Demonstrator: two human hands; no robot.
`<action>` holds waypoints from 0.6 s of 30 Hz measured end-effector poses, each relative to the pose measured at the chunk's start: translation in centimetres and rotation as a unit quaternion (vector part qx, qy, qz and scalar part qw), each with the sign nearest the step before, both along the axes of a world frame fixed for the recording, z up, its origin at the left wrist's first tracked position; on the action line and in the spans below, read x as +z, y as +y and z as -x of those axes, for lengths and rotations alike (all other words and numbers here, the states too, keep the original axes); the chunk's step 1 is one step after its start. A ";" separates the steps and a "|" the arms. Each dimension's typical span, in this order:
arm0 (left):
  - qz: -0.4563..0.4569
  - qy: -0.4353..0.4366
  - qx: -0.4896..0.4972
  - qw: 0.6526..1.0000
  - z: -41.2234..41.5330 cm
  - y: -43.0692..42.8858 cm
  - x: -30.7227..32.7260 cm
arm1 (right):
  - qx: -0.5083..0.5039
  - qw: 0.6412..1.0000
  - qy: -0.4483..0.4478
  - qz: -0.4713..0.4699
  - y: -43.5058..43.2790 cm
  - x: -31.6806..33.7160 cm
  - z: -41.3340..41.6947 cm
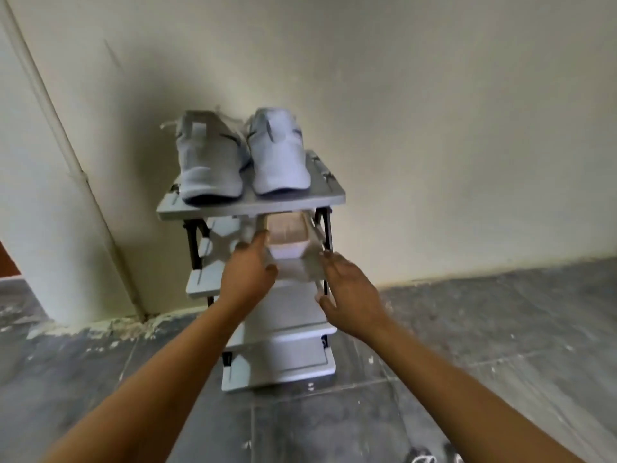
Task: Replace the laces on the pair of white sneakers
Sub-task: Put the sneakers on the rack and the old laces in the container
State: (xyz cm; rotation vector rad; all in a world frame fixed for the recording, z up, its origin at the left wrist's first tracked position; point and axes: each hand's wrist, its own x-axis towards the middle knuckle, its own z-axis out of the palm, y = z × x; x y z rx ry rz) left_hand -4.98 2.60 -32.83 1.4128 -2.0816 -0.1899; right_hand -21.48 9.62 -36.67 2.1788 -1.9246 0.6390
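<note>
Two white sneakers, the left sneaker (208, 158) and the right sneaker (278, 155), stand side by side on the top shelf (250, 207) of a small grey shoe rack, heels toward me, with laces trailing at the left one's far end. Below that shelf a white open box (288, 252) sticks out toward me, its contents blurred. My left hand (248, 269) holds its left wall, fingers along the outside and thumb at the front corner. My right hand (350, 292) rests flat against its right side with straight fingers and the thumb spread below.
The rack has several lower shelves (280, 365) and black side posts, and stands against a cream wall (434, 128) beside a corner pillar (50, 195). Dark tiled floor (467, 362) with paint specks surrounds it. A dark shoe tip (434, 457) shows at the bottom edge.
</note>
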 end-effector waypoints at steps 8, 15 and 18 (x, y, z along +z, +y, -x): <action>-0.040 0.099 0.042 0.993 2.2 -5.8 -2.2 | -0.004 0.999 -0.015 -0.035 -2.1 -4.0 -0.4; -0.015 0.209 0.000 0.978 0.5 0.4 -2.2 | 0.028 0.978 -0.200 -0.055 1.0 -1.7 -1.0; -0.025 0.218 -0.019 0.975 -1.4 6.3 -3.4 | -0.009 0.913 -0.408 -0.028 5.8 -3.0 -2.7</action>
